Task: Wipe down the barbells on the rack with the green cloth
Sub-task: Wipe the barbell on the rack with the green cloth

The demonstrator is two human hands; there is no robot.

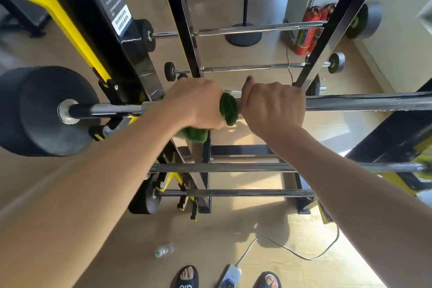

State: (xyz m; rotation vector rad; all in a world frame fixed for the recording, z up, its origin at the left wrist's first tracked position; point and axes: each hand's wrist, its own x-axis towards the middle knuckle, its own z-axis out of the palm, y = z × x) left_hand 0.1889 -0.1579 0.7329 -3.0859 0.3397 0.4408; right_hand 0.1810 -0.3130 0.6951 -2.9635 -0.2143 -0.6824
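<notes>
A steel barbell [364,103] with black end weights lies across the rack at hand height. My left hand [194,100] grips the green cloth [228,108], which is wrapped around the bar; a fold of it hangs below my palm. My right hand [273,107] is closed on the bare bar just right of the cloth. More barbells rest on the rack [180,21] above, such as the one with grey ends [245,68], and two lower bars [233,167] sit beneath my arms.
A large black weight [44,110] caps the bar's left end. Yellow and black frame posts stand at left. Red fire extinguishers [308,30] and a fan stand [244,35] are behind. On the floor lie a water bottle [164,250], a power strip with cable [230,276], and my sandalled feet.
</notes>
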